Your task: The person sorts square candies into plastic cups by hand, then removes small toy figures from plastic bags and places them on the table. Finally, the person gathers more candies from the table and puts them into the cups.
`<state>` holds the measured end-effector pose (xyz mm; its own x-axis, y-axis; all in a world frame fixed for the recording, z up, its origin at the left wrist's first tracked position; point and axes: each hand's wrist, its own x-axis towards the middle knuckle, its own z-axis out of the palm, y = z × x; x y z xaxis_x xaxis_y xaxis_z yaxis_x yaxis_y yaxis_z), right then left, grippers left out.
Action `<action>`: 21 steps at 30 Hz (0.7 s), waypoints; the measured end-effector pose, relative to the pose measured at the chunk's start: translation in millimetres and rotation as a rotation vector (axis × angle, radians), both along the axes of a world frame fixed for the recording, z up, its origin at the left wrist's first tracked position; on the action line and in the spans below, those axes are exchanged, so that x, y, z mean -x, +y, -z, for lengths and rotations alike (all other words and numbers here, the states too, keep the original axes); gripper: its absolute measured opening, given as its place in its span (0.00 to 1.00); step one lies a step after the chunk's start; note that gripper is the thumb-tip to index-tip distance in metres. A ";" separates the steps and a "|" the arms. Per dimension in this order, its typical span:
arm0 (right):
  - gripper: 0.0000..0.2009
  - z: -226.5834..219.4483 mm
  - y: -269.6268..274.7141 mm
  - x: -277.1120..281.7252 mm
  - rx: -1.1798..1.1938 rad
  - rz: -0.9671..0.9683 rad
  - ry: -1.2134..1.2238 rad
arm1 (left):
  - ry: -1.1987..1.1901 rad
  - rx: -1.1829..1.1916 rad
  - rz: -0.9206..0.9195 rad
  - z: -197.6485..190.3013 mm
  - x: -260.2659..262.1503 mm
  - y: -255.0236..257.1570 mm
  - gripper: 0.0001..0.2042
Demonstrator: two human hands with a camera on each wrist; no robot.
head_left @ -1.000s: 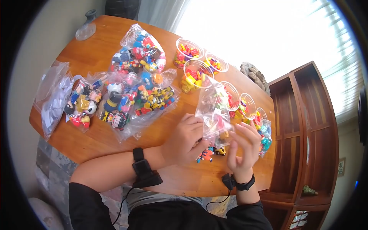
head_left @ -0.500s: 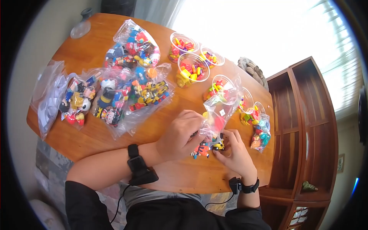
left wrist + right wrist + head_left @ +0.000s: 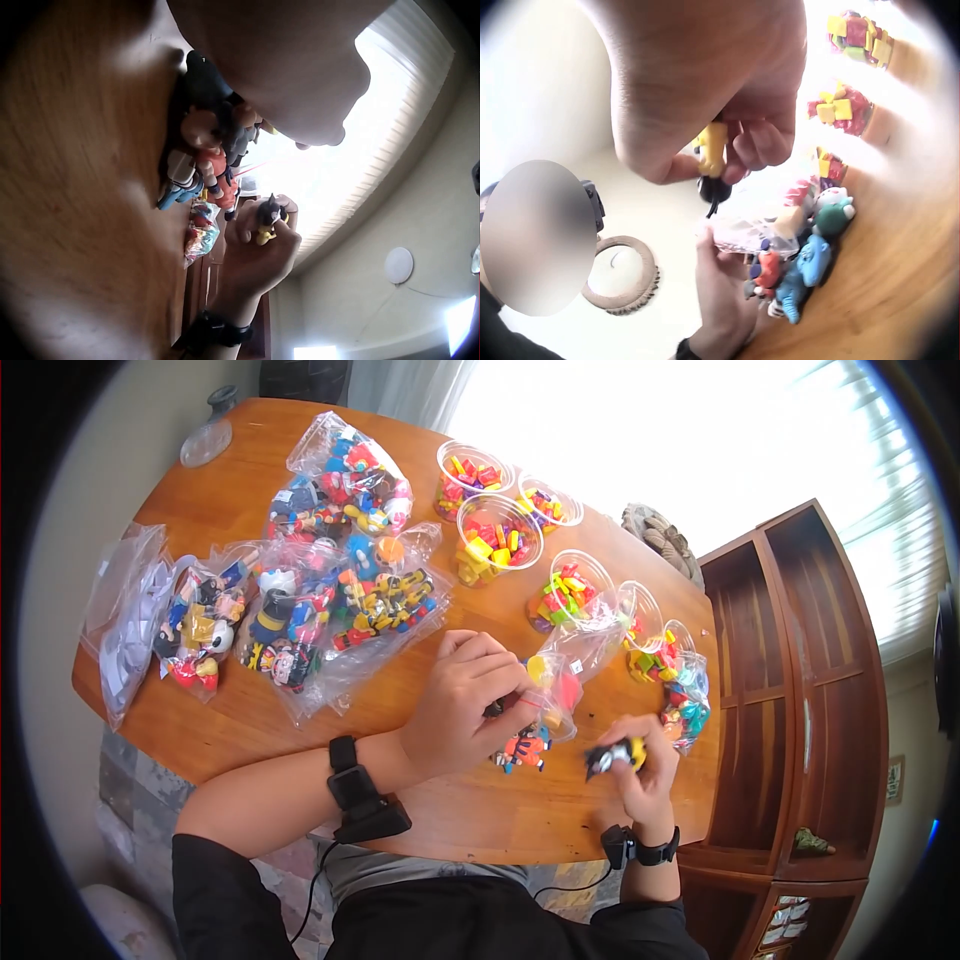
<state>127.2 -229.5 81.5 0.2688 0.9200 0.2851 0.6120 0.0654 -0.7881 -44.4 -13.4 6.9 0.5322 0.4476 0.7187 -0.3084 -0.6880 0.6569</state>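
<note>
The wooden table (image 3: 240, 490) carries bagged figurines (image 3: 385, 600), tubs of bright blocks (image 3: 499, 550) (clear, round-rimmed ones) and loose figures (image 3: 523, 751).

One figurine (image 3: 713, 150), yellow and black; one small figure (image 3: 769, 268), orange with dark blue; another toy (image 3: 814, 262), light blue; bag (image 3: 590, 647), clear; blocks (image 3: 484, 550), red, yellow, green, purple; desk (image 3: 470, 810), orange-brown, wood-grained
</note>
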 end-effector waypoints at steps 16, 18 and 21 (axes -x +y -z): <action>0.22 18.9 45.3 41.0 -0.115 0.294 -0.222 | -0.007 -0.138 0.029 -1.8 0.2 -3.4 0.09; 0.25 19.9 50.7 38.8 -0.125 0.328 -0.403 | -0.010 -0.172 0.031 -1.5 0.2 -6.5 0.09; 0.30 21.9 54.9 34.5 -0.113 0.300 -0.404 | -0.044 -0.192 0.099 -0.3 -0.1 -7.7 0.12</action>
<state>92.7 -174.6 59.5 0.3635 0.7769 0.5141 0.8713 -0.0884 -0.4827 -44.3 -21.1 7.1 0.5333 0.2477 0.8088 -0.4059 -0.7640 0.5016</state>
